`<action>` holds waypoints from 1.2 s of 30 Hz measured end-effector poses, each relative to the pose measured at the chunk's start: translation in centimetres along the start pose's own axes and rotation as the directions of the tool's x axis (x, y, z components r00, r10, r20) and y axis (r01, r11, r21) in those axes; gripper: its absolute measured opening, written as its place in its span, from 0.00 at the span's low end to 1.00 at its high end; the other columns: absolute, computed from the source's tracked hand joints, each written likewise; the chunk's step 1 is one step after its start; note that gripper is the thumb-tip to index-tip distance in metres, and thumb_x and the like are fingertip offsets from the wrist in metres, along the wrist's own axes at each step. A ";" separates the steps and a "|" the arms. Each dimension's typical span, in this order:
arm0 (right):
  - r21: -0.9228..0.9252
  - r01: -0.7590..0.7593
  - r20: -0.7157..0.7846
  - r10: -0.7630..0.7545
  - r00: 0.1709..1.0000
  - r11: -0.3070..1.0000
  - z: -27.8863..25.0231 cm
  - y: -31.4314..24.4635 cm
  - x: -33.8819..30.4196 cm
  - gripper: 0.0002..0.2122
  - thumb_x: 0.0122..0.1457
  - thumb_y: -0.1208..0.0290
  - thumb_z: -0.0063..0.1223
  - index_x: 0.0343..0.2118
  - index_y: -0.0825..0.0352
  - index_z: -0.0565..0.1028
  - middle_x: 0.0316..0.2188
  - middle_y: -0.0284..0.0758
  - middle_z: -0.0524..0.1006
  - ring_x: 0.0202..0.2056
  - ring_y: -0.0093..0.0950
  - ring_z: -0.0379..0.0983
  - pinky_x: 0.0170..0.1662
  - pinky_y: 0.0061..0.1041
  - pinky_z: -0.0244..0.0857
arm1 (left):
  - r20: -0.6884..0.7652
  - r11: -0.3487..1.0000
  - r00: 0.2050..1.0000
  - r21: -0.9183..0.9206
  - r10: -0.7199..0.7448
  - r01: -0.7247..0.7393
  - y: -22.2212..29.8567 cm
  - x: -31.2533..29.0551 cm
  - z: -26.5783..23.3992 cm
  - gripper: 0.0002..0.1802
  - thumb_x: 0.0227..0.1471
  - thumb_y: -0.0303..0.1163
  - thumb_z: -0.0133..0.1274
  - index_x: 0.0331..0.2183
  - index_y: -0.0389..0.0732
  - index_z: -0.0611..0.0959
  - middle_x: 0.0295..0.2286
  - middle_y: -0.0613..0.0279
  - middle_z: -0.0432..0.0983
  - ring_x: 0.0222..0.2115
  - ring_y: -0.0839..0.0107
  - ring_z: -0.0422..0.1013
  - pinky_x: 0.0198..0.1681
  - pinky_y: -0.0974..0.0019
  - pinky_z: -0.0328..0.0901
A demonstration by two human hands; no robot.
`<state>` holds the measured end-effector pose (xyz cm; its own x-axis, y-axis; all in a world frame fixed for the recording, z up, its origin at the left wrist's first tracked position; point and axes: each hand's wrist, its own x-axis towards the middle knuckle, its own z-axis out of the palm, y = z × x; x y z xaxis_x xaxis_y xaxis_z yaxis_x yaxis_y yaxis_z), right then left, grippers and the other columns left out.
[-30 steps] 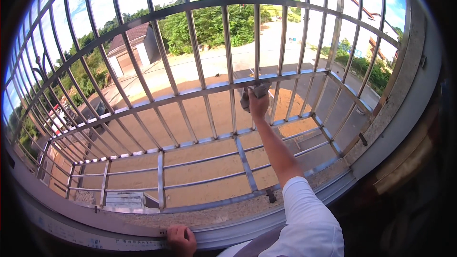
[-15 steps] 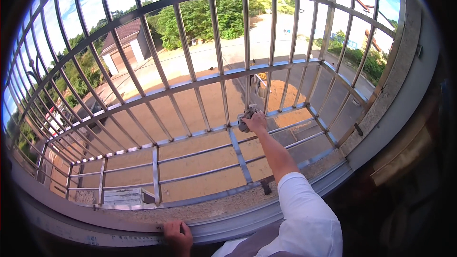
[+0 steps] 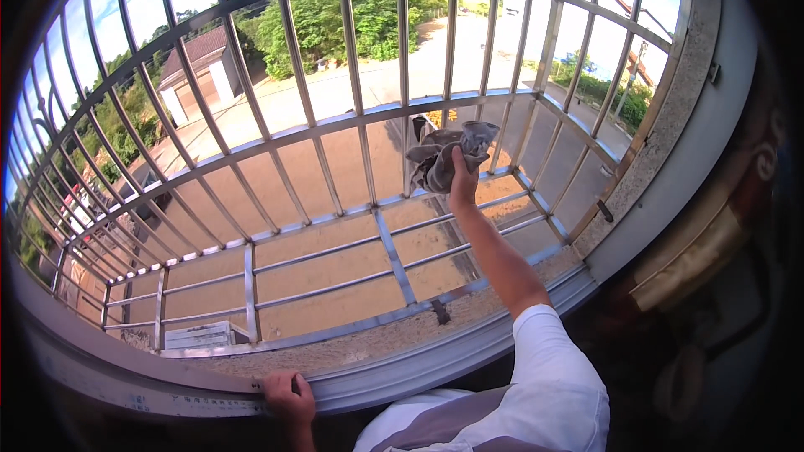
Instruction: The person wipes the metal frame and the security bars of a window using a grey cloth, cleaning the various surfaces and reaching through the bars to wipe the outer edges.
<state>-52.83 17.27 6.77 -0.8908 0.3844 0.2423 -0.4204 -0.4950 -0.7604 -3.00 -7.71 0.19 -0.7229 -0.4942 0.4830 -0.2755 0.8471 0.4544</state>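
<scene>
My right hand (image 3: 462, 177) is stretched out through the window opening, closed round a crumpled grey cloth (image 3: 448, 155). The cloth bunches up above the fingers, just in front of the metal bars. Steel bars of a window cage (image 3: 402, 50) stand behind it, joined by a horizontal middle rail (image 3: 335, 122). My left hand (image 3: 289, 395) rests on the window frame's lower edge (image 3: 360, 389) with its fingers curled over it. Whether those fingers hold anything besides the frame edge cannot be seen.
The cage floor is an open grid of rails (image 3: 394, 256), with ground far below. A rough sill (image 3: 335, 350) lies between grid and window track. A dark latch-like piece (image 3: 440, 311) sits at the sill. The window's side frame (image 3: 712, 117) rises on the right.
My right hand has lifted the cloth from the bars near the lower rail, and the cloth now shows larger. The view has shifted slightly; my left hand stays on the frame.
</scene>
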 end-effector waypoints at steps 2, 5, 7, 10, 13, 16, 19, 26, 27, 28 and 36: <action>0.062 0.030 0.024 -0.031 0.999 0.998 2.5 -1.6 2.5 0.23 0.63 0.60 0.65 0.55 0.69 0.74 0.49 0.32 0.79 0.47 0.22 0.74 0.53 0.24 0.67 | -0.004 1.000 1.000 0.014 -0.010 0.010 0.2 0.0 -0.1 0.03 0.49 0.26 0.58 0.29 0.37 0.82 0.31 0.49 0.77 0.38 0.47 0.73 0.46 0.49 0.69; 0.059 0.118 -0.031 -0.117 0.993 0.991 5.4 -1.5 7.7 0.15 0.61 0.67 0.62 0.48 0.67 0.74 0.42 0.31 0.78 0.44 0.24 0.74 0.52 0.27 0.68 | -0.011 0.999 1.000 0.025 -0.020 0.020 0.3 0.1 0.5 0.03 0.49 0.26 0.58 0.29 0.37 0.82 0.31 0.49 0.77 0.38 0.47 0.73 0.46 0.49 0.69; -0.218 0.326 -0.065 -0.347 0.936 0.920 7.5 0.5 9.2 0.20 0.52 0.71 0.64 0.47 0.70 0.71 0.43 0.40 0.77 0.45 0.36 0.75 0.51 0.37 0.69 | -0.013 0.999 0.999 0.030 -0.029 0.029 0.2 0.0 0.9 0.03 0.49 0.26 0.58 0.29 0.38 0.82 0.31 0.49 0.77 0.38 0.47 0.73 0.46 0.49 0.69; -0.746 0.371 0.093 -0.466 0.880 0.552 6.9 5.4 7.0 0.32 0.51 0.66 0.65 0.56 0.77 0.64 0.55 0.57 0.68 0.57 0.57 0.64 0.63 0.52 0.57 | -0.034 0.997 0.998 0.058 -0.053 0.055 -0.2 -0.4 0.0 0.02 0.49 0.26 0.58 0.29 0.38 0.83 0.32 0.50 0.78 0.38 0.48 0.73 0.45 0.49 0.69; -0.846 0.463 0.237 -0.591 0.771 0.264 0.0 9.4 8.0 0.31 0.52 0.60 0.66 0.54 0.75 0.69 0.50 0.54 0.75 0.54 0.54 0.70 0.59 0.51 0.62 | 0.004 0.999 0.999 0.020 -0.036 0.036 0.7 0.3 0.8 0.02 0.50 0.24 0.58 0.30 0.37 0.83 0.33 0.49 0.79 0.39 0.48 0.75 0.46 0.51 0.70; -0.931 0.266 0.201 -0.254 0.946 0.252 -4.0 12.4 4.5 0.30 0.52 0.56 0.66 0.54 0.71 0.72 0.50 0.52 0.78 0.53 0.52 0.73 0.59 0.50 0.64 | -0.016 0.997 0.998 0.044 -0.058 0.059 0.4 -0.2 0.1 0.02 0.49 0.24 0.58 0.29 0.37 0.83 0.33 0.49 0.79 0.39 0.48 0.75 0.46 0.51 0.70; -0.956 -0.036 0.013 0.162 0.987 0.292 -5.1 11.9 5.1 0.34 0.50 0.49 0.69 0.54 0.69 0.75 0.49 0.51 0.80 0.53 0.50 0.76 0.57 0.46 0.68 | -0.022 0.998 0.999 0.036 -0.049 0.049 0.2 0.0 0.5 0.02 0.49 0.24 0.58 0.29 0.37 0.83 0.32 0.49 0.79 0.39 0.49 0.75 0.46 0.51 0.70; -0.673 0.291 0.170 -0.240 0.956 0.680 5.6 3.4 9.4 0.25 0.53 0.52 0.69 0.43 0.71 0.79 0.42 0.47 0.83 0.47 0.48 0.79 0.48 0.40 0.71 | -0.031 0.997 0.998 0.066 -0.047 0.049 -0.8 -0.7 0.2 0.02 0.48 0.25 0.58 0.29 0.38 0.82 0.32 0.49 0.77 0.38 0.47 0.73 0.45 0.49 0.69; -0.621 0.278 0.146 -0.240 0.960 0.733 5.9 2.8 9.9 0.25 0.52 0.53 0.70 0.44 0.71 0.79 0.42 0.47 0.83 0.48 0.47 0.79 0.49 0.40 0.70 | -0.028 0.998 0.999 0.053 -0.041 0.042 -0.7 -0.4 0.4 0.02 0.48 0.25 0.59 0.29 0.37 0.82 0.32 0.49 0.77 0.38 0.47 0.73 0.45 0.49 0.69; -0.564 0.264 0.124 -0.236 0.964 0.782 5.6 2.9 10.3 0.24 0.52 0.54 0.70 0.44 0.71 0.79 0.42 0.47 0.83 0.48 0.46 0.79 0.50 0.39 0.70 | -0.023 0.998 0.999 0.050 -0.036 0.037 -0.5 -0.3 0.6 0.02 0.48 0.25 0.59 0.29 0.37 0.82 0.32 0.49 0.77 0.38 0.47 0.73 0.45 0.49 0.69; -0.728 0.252 0.194 -0.160 0.968 0.638 -4.2 11.1 7.9 0.29 0.51 0.57 0.69 0.53 0.69 0.74 0.48 0.52 0.80 0.52 0.51 0.76 0.54 0.44 0.70 | -0.002 0.998 1.000 0.052 -0.026 0.027 0.3 0.0 0.9 0.02 0.50 0.24 0.58 0.29 0.37 0.82 0.32 0.49 0.78 0.39 0.48 0.74 0.45 0.49 0.70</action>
<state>-63.81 18.04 -2.30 -0.8283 0.2997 0.4735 -0.3673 0.3478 -0.8626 -3.69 -7.31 -0.35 -0.7141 -0.5168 0.4722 -0.3270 0.8427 0.4278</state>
